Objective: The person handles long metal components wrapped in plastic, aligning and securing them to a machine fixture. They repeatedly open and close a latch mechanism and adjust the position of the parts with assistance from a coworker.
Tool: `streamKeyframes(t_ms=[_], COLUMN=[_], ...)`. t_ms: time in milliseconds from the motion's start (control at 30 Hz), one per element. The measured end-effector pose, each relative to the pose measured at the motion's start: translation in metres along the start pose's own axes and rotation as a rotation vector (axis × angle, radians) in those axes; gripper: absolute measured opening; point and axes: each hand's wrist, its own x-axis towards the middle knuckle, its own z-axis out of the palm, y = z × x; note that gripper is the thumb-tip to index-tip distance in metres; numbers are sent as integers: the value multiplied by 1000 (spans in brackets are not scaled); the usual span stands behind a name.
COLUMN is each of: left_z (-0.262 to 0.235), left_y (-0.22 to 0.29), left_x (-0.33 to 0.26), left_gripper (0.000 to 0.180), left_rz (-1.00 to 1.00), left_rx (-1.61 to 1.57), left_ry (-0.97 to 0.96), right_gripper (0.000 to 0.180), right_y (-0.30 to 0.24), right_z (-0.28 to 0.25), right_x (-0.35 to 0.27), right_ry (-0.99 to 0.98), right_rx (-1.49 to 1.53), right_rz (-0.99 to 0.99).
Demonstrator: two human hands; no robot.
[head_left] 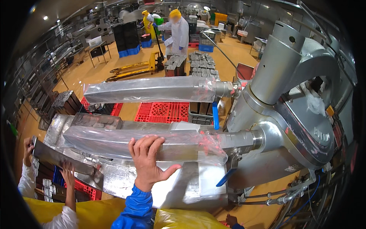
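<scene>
My left hand (148,158), in a blue sleeve, rests on the near metal tube of the machine. Its fingers are spread over the clear plastic bag (101,142) that covers the tube, with the thumb out to the right. Pink residue shows inside the bag near the joint. Behind it, a second tube wears another clear plastic bag (148,91). Both tubes come from a large steel machine (263,139) on the right. At the lower edge, a small dark part of my right hand (231,220) shows beside a blue sleeve; its fingers are unclear.
A co-worker's hands (68,174) hold a long metal mould (63,156) at the left. A steel table (118,181) lies under the near tube. Blue valve levers (215,115) hang at the tube joints. Beyond are red pallets (162,110), a yellow pallet jack (133,69) and people.
</scene>
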Motion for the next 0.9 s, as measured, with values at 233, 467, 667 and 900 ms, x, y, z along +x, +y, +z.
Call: streamKeyframes(t_ms=[233, 467, 667, 900], left_z=[18, 33, 43, 23], left_y=[2, -13, -1, -7], left_x=[-2, -9, -2, -1], left_gripper=[76, 80, 76, 62], left_rz=[-53, 0, 54, 212], left_rx=[76, 121, 101, 37], left_ry=[117, 191, 194, 231], right_gripper=[52, 68, 50, 59], right_y=[12, 10, -295, -424], right_z=[8, -73, -260, -400], right_x=[-48, -100, -257, -330], right_ry=[-24, 87, 183, 771], right_rx=[-135, -597, -366, -588], right_rz=[62, -135, -315, -436])
